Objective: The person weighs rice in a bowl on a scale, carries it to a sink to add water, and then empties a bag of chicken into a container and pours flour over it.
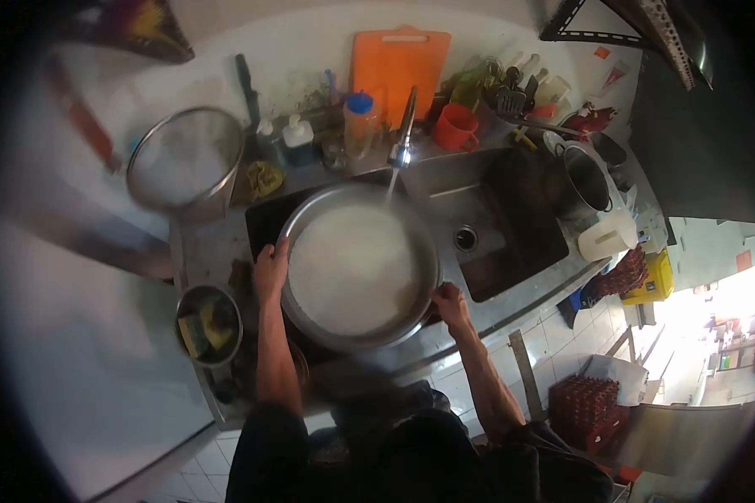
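Stainless-steel sink counter [214, 243], with a wide metal basin [433, 243] held over its left compartment [264, 220].
From my remote view, cloudy white liquid [356, 264] fills the basin; behind it, an orange cutting board [386, 71] stands against the wall. I see the left hand [270, 272] closed on the left rim and the right hand [451, 306] closed on the right, while the chrome faucet [403, 153] runs water into the basin near its far edge.
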`<state>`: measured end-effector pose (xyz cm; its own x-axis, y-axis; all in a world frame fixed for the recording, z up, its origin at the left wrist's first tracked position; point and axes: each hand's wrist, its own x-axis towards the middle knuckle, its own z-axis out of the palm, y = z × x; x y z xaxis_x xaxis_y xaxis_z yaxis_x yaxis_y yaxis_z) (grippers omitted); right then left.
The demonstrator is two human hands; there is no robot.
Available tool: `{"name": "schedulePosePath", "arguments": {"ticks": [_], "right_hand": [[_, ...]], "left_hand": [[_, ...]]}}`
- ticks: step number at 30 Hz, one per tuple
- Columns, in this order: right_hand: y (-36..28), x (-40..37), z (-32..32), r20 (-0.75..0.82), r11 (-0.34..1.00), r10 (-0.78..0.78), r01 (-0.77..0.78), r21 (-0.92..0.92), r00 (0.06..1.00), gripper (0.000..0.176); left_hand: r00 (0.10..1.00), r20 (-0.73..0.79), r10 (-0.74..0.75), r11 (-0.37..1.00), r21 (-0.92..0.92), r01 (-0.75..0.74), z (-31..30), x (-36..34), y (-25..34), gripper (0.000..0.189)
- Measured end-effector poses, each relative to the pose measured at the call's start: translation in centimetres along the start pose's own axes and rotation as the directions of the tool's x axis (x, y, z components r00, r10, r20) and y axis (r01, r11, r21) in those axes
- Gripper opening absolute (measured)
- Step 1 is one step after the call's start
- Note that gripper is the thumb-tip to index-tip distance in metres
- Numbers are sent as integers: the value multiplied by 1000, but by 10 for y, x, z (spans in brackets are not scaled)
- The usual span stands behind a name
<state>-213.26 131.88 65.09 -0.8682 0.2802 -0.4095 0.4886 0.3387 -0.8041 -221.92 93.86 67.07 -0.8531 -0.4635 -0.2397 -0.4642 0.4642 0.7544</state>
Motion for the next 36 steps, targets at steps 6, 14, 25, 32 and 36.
{"name": "schedulePosePath", "arguments": {"ticks": [6, 14, 25, 32, 36], "right_hand": [[74, 75, 53, 14, 995, 85, -84, -54, 996, 47], [106, 99, 77, 188, 941, 334, -315, -124, 924, 47], [328, 194, 208, 313, 819, -406, 494, -292, 858, 43], [19, -15, -44, 215, 949, -226, 165, 268, 950, 47], [45, -152, -130, -194, 931, -202, 250, 265, 960, 44]], "left_hand": [[989, 106, -99, 978, 192, 77, 53, 65, -49, 66], [913, 297, -278, 920, 357, 164, 126, 98, -145, 58], [822, 345, -452, 847, -121, 517, 159, 113, -200, 61], [903, -153, 402, 911, 159, -380, 160, 40, -8, 48], [799, -345, 493, 692, -401, -600, 167, -81, 137, 38]]}}
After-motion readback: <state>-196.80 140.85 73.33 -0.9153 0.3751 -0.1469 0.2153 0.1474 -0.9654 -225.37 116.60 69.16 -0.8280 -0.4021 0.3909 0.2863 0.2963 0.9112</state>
